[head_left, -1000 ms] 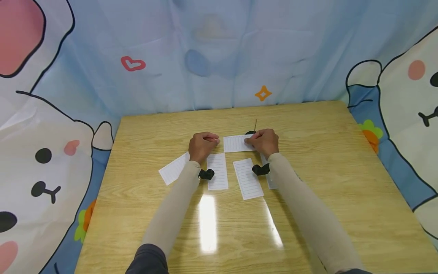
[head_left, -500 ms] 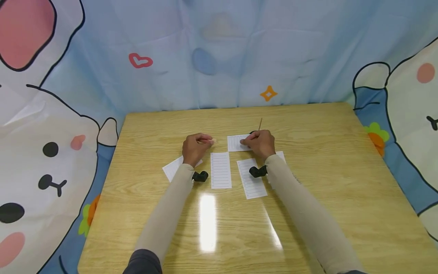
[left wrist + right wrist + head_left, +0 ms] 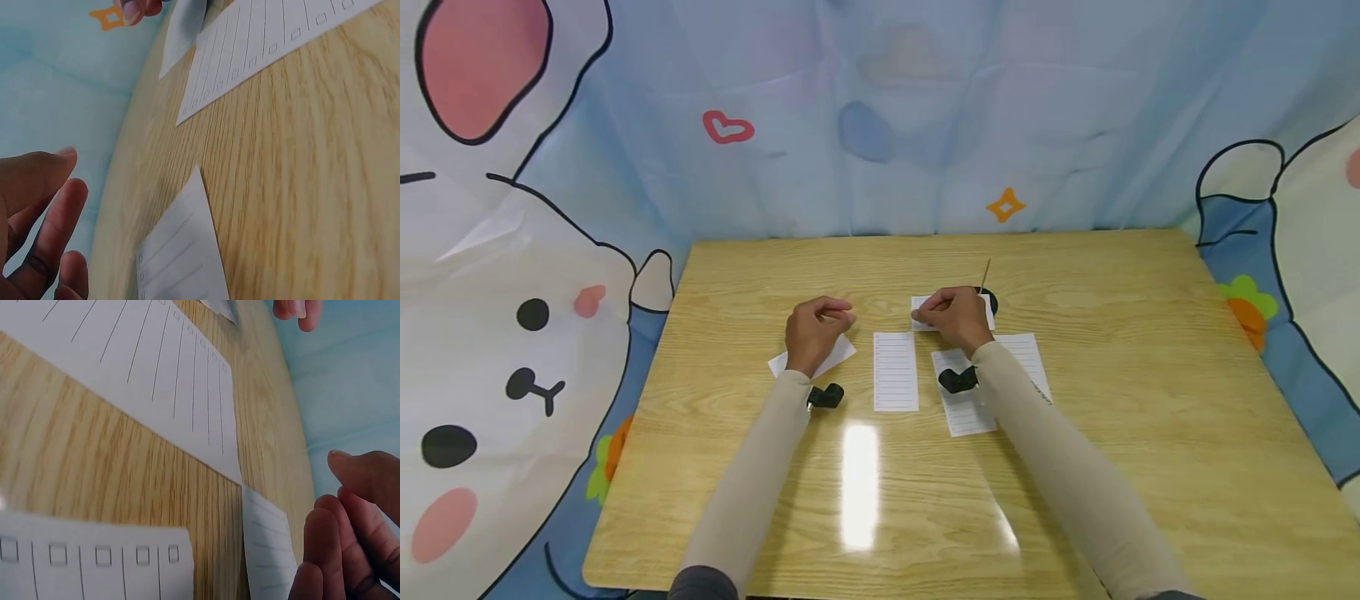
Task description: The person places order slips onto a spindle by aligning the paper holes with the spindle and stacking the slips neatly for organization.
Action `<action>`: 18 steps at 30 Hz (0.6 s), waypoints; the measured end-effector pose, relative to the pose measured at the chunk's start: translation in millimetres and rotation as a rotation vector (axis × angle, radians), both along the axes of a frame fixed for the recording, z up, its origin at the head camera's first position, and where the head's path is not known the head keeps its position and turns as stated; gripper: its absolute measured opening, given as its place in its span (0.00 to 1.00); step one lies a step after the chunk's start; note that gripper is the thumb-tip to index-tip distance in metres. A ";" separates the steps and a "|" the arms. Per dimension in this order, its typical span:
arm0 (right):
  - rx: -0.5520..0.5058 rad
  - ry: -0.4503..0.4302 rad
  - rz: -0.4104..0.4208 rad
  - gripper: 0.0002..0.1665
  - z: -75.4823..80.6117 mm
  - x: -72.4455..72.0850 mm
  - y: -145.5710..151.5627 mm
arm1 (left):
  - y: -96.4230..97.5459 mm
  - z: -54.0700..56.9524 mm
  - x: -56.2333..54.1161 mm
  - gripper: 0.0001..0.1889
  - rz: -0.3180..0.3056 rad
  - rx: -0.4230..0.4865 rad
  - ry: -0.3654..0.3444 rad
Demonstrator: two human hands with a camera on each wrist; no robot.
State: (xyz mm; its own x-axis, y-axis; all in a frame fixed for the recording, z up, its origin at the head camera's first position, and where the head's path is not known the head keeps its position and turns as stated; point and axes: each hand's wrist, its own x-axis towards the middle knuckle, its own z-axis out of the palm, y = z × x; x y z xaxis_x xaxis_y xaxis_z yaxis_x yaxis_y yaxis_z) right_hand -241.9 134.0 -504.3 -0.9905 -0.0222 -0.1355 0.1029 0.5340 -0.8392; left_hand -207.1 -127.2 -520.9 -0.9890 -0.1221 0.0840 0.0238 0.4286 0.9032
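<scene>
My left hand (image 3: 816, 333) hovers over a slanted lined paper slip (image 3: 837, 357), which it partly covers in the head view. Its thumb and fingers are parted with nothing between them in the left wrist view. My right hand (image 3: 958, 318) is above a lined slip lying crosswise (image 3: 991, 312), hiding much of it. In the right wrist view the thumb stands apart from the loosely bent fingers (image 3: 325, 544), with nothing held. An upright slip with ruled lines and small boxes (image 3: 895, 375) lies between the hands.
Two more slips, a near one (image 3: 968, 417) and a right one (image 3: 1022, 354), lie partly under the right forearm. Behind the right hand are a round black object (image 3: 990, 300) and a thin upright stick (image 3: 985, 275). A printed curtain (image 3: 910, 150) hangs behind the wooden table (image 3: 1120, 350).
Both hands have shifted left over the table. The left hand has moved off the upright slip toward the slanted one, and its fingers have parted. The slips keep their layout while the head view shifts.
</scene>
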 end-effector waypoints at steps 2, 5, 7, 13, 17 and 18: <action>-0.005 0.011 0.016 0.11 -0.8 -0.8 -3.5 | -5.1 0.1 2.4 0.09 0.008 0.009 0.008; -0.011 0.019 0.034 0.11 -2.1 -1.9 -9.0 | -12.9 -0.3 6.0 0.09 0.025 0.030 0.018; -0.013 0.019 0.049 0.10 -2.8 -2.7 -12.7 | -17.9 -0.5 8.7 0.09 0.037 0.040 0.020; -0.029 0.011 0.082 0.09 -3.3 -3.5 -24.2 | -29.8 -1.5 15.3 0.10 0.070 0.054 0.016; -0.031 0.010 0.107 0.08 -3.1 -4.4 -31.3 | -35.5 -1.3 18.8 0.11 0.084 0.066 0.017; -0.031 0.009 0.111 0.08 -2.9 -4.6 -33.2 | -36.9 -0.9 19.9 0.11 0.088 0.068 0.018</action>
State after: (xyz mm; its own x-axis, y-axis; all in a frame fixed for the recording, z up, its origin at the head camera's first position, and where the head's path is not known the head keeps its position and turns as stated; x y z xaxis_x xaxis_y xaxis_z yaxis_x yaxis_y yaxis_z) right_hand -246.5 100.9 -507.3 -0.9828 -0.1362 -0.1245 0.0370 0.5156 -0.8560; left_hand -187.2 -164.1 -521.8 -0.9726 -0.2140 0.0904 0.0057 0.3671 0.9302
